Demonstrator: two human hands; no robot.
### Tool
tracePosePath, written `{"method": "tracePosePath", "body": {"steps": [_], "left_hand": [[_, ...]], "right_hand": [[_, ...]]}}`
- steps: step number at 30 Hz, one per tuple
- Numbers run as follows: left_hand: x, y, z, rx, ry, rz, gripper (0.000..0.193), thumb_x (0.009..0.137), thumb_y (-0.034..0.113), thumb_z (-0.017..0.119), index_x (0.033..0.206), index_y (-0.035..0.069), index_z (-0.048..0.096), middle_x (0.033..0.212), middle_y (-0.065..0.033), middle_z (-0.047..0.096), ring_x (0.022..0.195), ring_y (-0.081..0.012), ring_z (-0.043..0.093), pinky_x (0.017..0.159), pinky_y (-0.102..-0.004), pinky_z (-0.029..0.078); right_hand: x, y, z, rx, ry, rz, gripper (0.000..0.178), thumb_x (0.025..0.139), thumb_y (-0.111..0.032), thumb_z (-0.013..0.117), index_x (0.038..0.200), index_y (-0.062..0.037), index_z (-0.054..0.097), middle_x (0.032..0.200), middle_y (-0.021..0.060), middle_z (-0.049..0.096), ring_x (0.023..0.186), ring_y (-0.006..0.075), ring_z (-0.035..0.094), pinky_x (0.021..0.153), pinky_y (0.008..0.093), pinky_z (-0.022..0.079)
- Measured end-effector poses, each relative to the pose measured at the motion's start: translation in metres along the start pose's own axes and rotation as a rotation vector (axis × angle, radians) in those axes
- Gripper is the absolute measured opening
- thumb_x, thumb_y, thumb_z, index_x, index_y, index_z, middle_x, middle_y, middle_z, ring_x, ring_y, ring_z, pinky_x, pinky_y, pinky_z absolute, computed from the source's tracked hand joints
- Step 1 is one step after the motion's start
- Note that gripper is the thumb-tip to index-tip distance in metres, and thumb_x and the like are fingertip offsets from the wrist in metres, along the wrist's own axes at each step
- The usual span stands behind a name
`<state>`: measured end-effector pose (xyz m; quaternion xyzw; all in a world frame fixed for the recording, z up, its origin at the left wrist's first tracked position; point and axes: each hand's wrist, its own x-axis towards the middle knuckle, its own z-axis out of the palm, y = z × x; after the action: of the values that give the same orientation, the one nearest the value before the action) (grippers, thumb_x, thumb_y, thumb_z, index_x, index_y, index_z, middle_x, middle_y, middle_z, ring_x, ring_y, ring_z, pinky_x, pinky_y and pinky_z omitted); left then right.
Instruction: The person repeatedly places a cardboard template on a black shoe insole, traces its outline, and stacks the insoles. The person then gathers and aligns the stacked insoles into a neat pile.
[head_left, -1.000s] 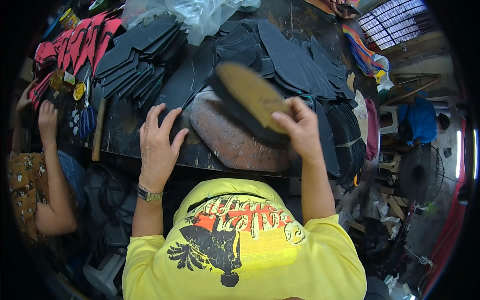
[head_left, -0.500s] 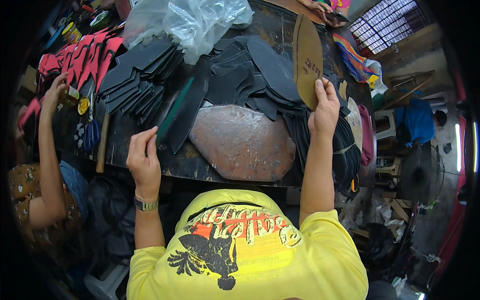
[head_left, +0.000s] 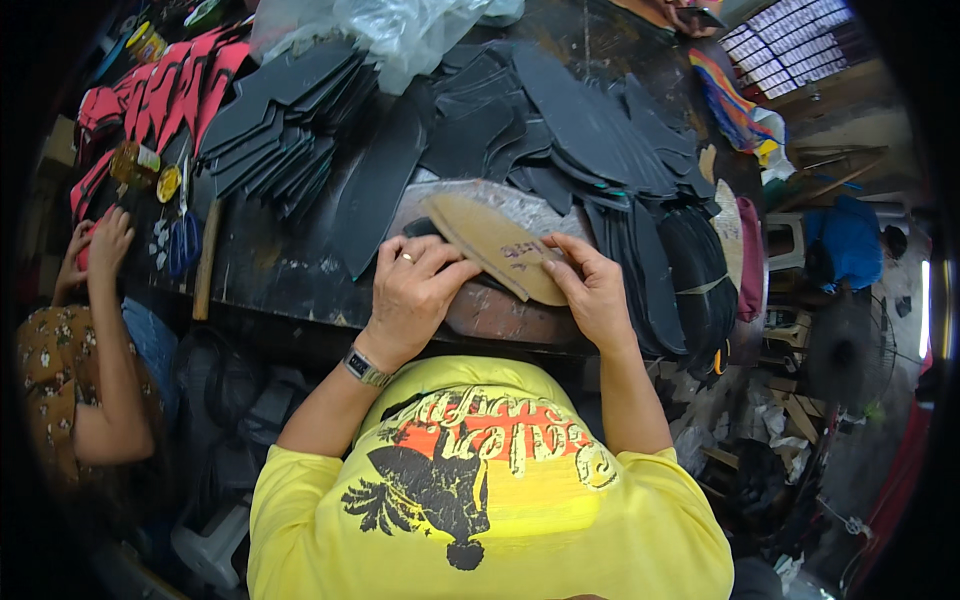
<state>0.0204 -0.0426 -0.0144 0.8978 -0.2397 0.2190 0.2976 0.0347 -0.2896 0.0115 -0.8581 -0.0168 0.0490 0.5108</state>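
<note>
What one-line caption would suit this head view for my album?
Both hands, left hand and right hand, press a tan sole-shaped piece on a dark workbench.

Sole pattern (head_left: 497,247) lies on slab (head_left: 500,310), sole stacks (head_left: 290,130) behind.

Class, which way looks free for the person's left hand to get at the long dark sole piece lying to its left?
Probably yes: the left hand rests on the tan sole pattern, and the long dark sole piece lies uncovered just beside it, with nothing between.
</note>
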Motion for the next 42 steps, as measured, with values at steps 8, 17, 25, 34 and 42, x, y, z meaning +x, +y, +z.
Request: {"method": "tracePosePath", "body": {"steps": [8, 17, 25, 34, 42], "left_hand": [[-0.024, 0.012, -0.014, -0.007, -0.053, -0.127, 0.029, 0.089, 0.013, 0.076, 0.118, 0.011, 0.075, 0.120, -0.0082, 0.064, 0.121, -0.0278, 0.060, 0.106, -0.0470, 0.041], [-0.029, 0.008, -0.013, -0.087, -0.099, -0.135, 0.051, 0.088, 0.019, 0.078, 0.136, 0.008, 0.064, 0.135, -0.0132, 0.056, 0.130, -0.0331, 0.054, 0.116, -0.0513, 0.039], [-0.023, 0.006, -0.011, -0.033, -0.139, -0.135, 0.059, 0.089, 0.028, 0.078, 0.142, 0.009, 0.060, 0.141, -0.0129, 0.053, 0.137, -0.0335, 0.046, 0.118, -0.0512, 0.036], [-0.016, 0.001, -0.018, -0.015, -0.183, -0.099, 0.060, 0.087, 0.031, 0.080, 0.142, 0.011, 0.062, 0.140, -0.0137, 0.058, 0.141, -0.0357, 0.048, 0.116, -0.0529, 0.036], [-0.010, 0.003, -0.027, 0.089, -0.281, -0.058, 0.065, 0.085, 0.037, 0.081, 0.142, 0.014, 0.062, 0.140, -0.0131, 0.058, 0.142, -0.0347, 0.047, 0.110, -0.0478, 0.038]], "right_hand": [[0.004, 0.003, -0.004, -0.128, 0.002, -0.151, 0.030, 0.093, -0.006, 0.073, 0.122, 0.0034, 0.071, 0.110, 0.0183, 0.077, 0.100, 0.0231, 0.075, 0.089, 0.0313, 0.056], [0.010, -0.002, -0.003, -0.168, -0.044, -0.155, 0.029, 0.091, -0.007, 0.074, 0.118, 0.0025, 0.073, 0.109, 0.0204, 0.077, 0.098, 0.0269, 0.077, 0.087, 0.0326, 0.057], [0.009, -0.002, -0.006, -0.174, -0.057, -0.146, 0.029, 0.091, -0.005, 0.074, 0.119, 0.0039, 0.073, 0.111, 0.0168, 0.078, 0.101, 0.0213, 0.075, 0.092, 0.0309, 0.056], [0.013, -0.004, -0.010, -0.187, -0.092, -0.081, 0.030, 0.090, -0.005, 0.076, 0.119, 0.0046, 0.073, 0.108, 0.0114, 0.078, 0.099, 0.0142, 0.071, 0.090, 0.0275, 0.054], [0.009, 0.003, -0.032, -0.040, -0.160, 0.069, 0.032, 0.090, -0.003, 0.077, 0.121, 0.0040, 0.072, 0.106, 0.0046, 0.075, 0.096, 0.0097, 0.067, 0.088, 0.0247, 0.052]]}}
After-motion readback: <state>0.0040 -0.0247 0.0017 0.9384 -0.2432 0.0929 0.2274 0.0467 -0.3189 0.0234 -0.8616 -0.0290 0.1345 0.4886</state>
